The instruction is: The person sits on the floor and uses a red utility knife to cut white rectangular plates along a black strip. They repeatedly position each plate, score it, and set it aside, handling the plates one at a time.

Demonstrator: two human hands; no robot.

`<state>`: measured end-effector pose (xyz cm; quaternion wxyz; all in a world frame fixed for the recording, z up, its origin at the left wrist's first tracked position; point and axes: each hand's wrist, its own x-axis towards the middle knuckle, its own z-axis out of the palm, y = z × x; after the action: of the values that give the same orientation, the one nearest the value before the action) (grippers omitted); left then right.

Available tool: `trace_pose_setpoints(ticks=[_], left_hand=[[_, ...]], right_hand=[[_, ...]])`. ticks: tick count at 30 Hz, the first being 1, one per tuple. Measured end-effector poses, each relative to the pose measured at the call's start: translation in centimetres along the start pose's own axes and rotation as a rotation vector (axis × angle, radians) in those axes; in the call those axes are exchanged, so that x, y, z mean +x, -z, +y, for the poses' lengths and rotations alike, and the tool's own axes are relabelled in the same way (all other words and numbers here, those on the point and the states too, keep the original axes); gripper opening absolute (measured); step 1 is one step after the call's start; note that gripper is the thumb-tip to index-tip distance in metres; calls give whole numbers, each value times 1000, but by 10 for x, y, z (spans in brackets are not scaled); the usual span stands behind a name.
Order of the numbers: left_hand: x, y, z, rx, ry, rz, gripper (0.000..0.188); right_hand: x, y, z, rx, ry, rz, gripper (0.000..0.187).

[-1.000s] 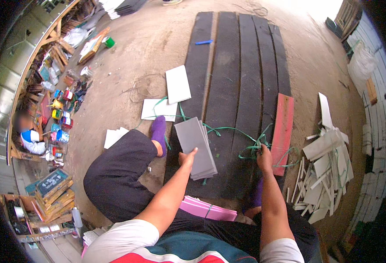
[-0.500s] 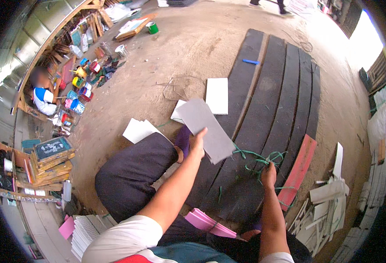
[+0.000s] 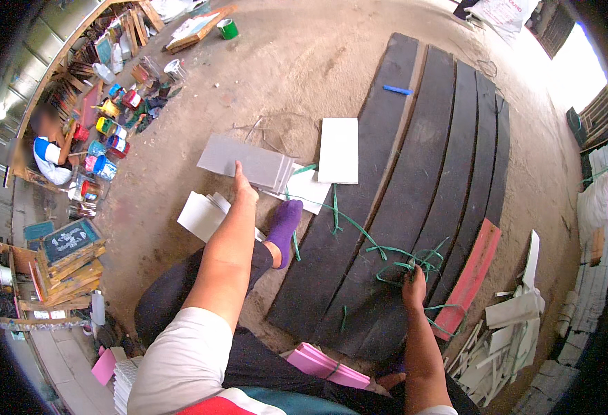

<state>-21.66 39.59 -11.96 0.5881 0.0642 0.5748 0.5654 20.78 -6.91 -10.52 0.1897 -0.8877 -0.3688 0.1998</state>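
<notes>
My left hand [image 3: 244, 187] is at the near edge of a stack of grey sheets [image 3: 238, 160], its thumb lying on top and the other fingers hidden underneath. Beside the stack are white sheets [image 3: 311, 192], partly covered. My right hand [image 3: 414, 287] is closed around a tangle of green twine [image 3: 425, 259], low over the black boards [image 3: 387, 228]. From it one strand runs left across the boards towards the grey stack.
A white rectangular sheet [image 3: 338, 149] and a blue pen-like stick [image 3: 397, 90] lie on the boards. A red board [image 3: 466, 277] and white scraps [image 3: 511, 332] are at right. Pink sheets [image 3: 328, 366] lie near me. A person [image 3: 53, 152] sits far left beside paint cans [image 3: 101, 166].
My left hand has carried the grey stack left and away from the boards, turning it more crosswise. The twine strand now stretches further left. My right hand stays nearly in place with the twine.
</notes>
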Motion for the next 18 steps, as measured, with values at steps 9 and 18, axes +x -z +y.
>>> trace_pose_setpoints(ticks=[9,18], left_hand=[[-146,-2,-104,1030,-953,-255,56],[-247,127,-205,1780,-645,64,110]], right_hand=[[40,1,41,103,102,98,42],[-1,64,66,-73,-13,42,41]])
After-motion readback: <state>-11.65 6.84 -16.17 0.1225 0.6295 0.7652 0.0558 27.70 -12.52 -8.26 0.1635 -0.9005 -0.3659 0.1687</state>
